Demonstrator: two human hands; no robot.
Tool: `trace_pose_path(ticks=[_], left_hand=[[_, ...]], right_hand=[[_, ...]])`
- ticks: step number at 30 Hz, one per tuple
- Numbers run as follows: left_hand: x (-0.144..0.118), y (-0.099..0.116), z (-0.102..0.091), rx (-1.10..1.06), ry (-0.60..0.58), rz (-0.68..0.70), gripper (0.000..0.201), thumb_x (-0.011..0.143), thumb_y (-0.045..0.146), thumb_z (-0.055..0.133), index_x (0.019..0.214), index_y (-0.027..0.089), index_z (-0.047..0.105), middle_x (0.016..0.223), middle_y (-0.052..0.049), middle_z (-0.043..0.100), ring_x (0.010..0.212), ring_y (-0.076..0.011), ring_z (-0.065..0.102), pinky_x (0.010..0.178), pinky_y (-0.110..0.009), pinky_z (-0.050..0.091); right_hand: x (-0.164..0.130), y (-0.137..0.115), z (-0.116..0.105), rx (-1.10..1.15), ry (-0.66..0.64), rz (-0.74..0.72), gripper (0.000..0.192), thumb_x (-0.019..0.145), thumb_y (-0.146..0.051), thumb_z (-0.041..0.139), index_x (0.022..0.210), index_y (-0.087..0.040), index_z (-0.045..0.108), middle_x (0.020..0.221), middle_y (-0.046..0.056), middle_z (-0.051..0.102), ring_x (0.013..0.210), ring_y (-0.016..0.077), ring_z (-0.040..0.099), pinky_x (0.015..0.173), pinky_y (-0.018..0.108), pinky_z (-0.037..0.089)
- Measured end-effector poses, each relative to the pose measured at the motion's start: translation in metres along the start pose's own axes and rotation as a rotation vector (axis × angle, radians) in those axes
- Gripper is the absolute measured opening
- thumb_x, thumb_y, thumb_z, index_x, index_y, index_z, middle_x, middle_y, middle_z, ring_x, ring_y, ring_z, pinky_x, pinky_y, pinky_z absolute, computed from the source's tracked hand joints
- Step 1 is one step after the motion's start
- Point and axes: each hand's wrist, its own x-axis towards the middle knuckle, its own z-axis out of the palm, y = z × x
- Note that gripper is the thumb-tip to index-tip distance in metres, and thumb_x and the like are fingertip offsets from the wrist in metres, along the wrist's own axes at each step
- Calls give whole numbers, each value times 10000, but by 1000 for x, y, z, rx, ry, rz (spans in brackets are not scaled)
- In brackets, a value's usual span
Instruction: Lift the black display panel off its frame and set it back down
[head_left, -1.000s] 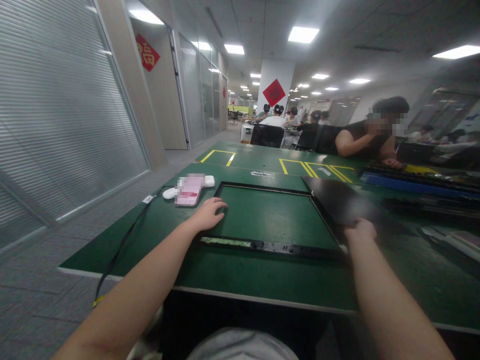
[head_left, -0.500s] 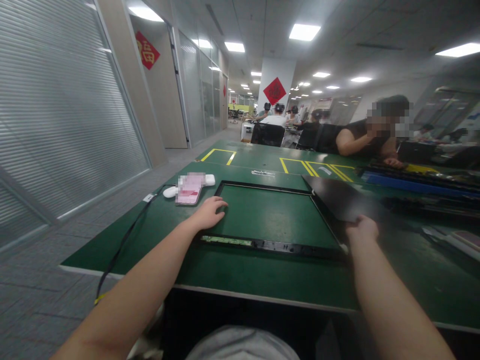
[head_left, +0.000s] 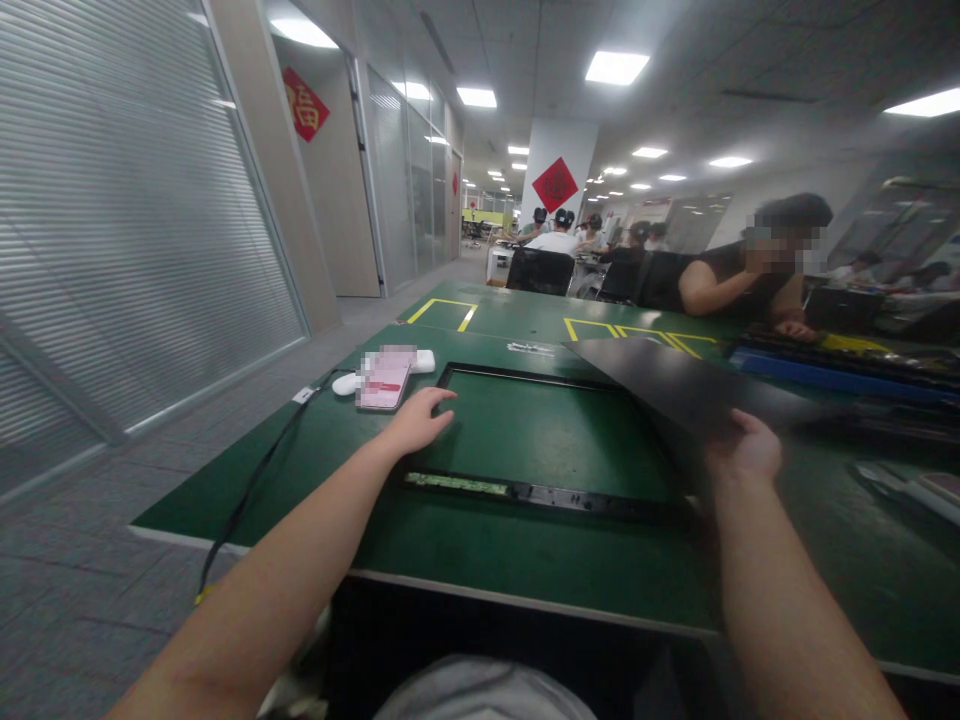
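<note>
A flat, dark, smooth panel [head_left: 667, 385] is raised at a tilt over the right side of a thin black rectangular frame [head_left: 577, 497]. My right hand [head_left: 750, 455] grips the panel by its near edge, thumb on top and the fingers mostly hidden beneath. The frame lies on the green table [head_left: 540, 430], and the table shows through its middle. A green strip [head_left: 457, 484] sits along the frame's near bar. Across the frame's left bar rests my left hand [head_left: 421, 420], its fingers stretched out and not wrapped around it.
A phone [head_left: 388, 382] lies beside a white object [head_left: 345, 384] left of the frame. A black cable [head_left: 247, 500] hangs over the table's left edge. At the right are stacked dark parts with a blue edge [head_left: 795, 368]. A person [head_left: 731, 285] sits across the table.
My right hand has shifted right and turned more palm-up. The panel has risen and tilted, its far corner now further left over the frame. My left hand stays at the frame's left bar.
</note>
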Motion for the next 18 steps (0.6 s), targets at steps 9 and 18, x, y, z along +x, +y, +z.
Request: trace_pose_path(ticks=[9,18], left_hand=[[5,23,-8,-1170,168,-399,421,844,382,671,1198,170,588,1168,-144,711,1121,-248,659,1023,-372,456],[3,28,-29,-1546,135,-483,253,918,220,509,1008,60,683,810,-106,734,630,-163,683,571,-239,545]], right_hand=[[2,4,-5,40,-252,185,220,715,-122,549,914,-139,642,838,62,705,751,211,686,747,387,608],[6,13,-10,-159,-452,255,290,730,-115,553,980,-172,689,860,49,748,778,214,714,837,388,597]])
